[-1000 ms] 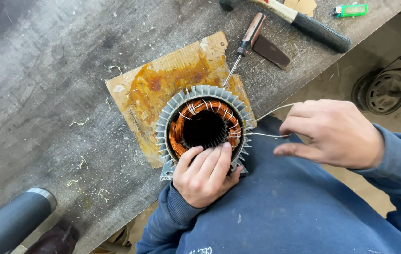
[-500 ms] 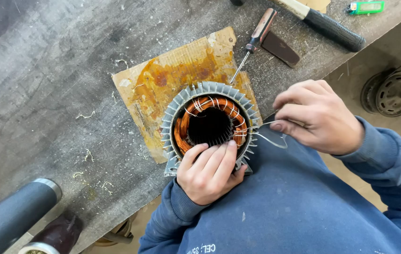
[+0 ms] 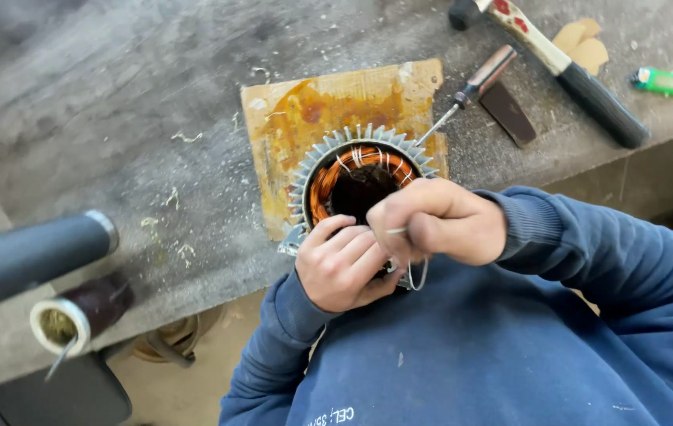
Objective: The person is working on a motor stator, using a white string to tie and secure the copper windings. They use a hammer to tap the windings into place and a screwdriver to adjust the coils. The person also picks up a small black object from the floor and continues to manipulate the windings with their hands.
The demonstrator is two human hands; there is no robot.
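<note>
Stator (image 3: 360, 177) with copper windings sits on a stained board (image 3: 328, 110) at the bench edge (heavy, rigid; grip the finned rim), left hand (image 3: 344, 264) clasping it, right hand (image 3: 439, 221) apparently pinching thin, springy wire (image 3: 417, 276).

Stator at centre of the surface (image 3: 115, 118), both hands at its near rim.

Stator (image 3: 356, 177) standing on a board (image 3: 313, 110), near the surface's front edge. Left hand (image 3: 344, 264) at 6 o'clock of the stator, on its rim; right hand (image 3: 439, 221) at 4 o'clock, pinching a wire (image 3: 415, 272), touching the left. Screwdriver (image 3: 474, 87) at 1 o'clock, tip toward the stator; hammer (image 3: 565, 67) beyond it at 2 o'clock; lighter (image 3: 664, 81) farther at 2 o'clock. Spool (image 3: 76, 315) at 8 o'clock, at the surface's edge.
</note>
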